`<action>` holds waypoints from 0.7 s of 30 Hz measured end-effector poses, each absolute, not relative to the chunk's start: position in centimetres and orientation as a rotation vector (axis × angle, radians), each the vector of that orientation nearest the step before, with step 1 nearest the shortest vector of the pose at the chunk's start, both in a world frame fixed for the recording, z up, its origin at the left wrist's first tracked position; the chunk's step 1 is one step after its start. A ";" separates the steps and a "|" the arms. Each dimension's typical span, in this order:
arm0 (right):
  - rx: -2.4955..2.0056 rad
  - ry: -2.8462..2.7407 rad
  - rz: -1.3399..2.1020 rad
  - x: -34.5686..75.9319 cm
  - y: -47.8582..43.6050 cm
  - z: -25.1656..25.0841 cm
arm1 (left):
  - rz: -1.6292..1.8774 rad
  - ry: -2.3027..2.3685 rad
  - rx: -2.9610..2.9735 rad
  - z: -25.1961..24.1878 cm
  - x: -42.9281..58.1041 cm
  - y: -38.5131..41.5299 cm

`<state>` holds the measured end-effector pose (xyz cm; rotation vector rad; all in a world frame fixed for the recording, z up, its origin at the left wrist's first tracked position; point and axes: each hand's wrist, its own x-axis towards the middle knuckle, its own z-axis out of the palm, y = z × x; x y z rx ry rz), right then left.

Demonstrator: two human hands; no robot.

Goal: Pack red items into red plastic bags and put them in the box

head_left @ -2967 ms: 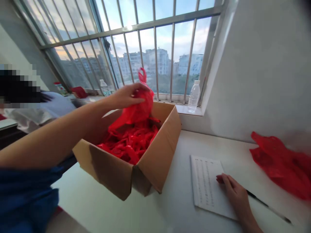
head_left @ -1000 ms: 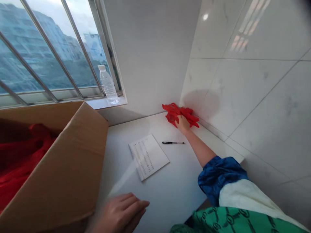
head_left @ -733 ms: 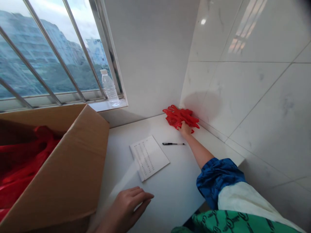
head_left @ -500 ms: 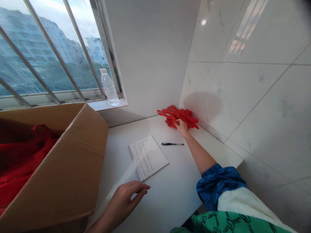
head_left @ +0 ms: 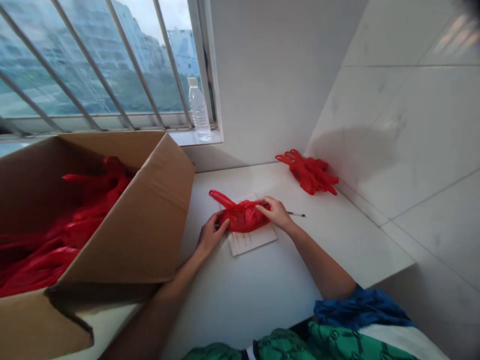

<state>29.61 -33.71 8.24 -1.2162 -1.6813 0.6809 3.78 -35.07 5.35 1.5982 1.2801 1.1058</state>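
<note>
Covering part of a booklet, a red bag, gripped at either side by the fingers of left hand and right hand — a pen partly hidden.

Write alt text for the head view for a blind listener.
Left hand and right hand hold a red bag over a notebook on a white table. At left stands an open box of red bags; a red pile lies near the corner.

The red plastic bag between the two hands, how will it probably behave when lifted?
The red plastic bag is likely floppy, as it looks crumpled; probably light, since it seems thin; perhaps slippery, given its shiny patches.
</note>
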 end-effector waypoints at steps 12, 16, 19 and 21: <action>-1.558 -1.930 0.301 29.7 -35.7 7.1 | 1.231 1.087 1.377 4.3 3.0 -34.8; -1.290 -1.815 0.583 29.1 -35.6 7.0 | 1.316 0.982 1.141 4.7 3.1 -34.9; -1.111 -1.524 0.914 28.7 -35.8 7.6 | 1.362 0.917 0.881 5.2 3.2 -35.1; -1.000 -1.316 1.144 28.4 -36.0 7.8 | 1.327 0.852 0.754 5.7 3.2 -35.4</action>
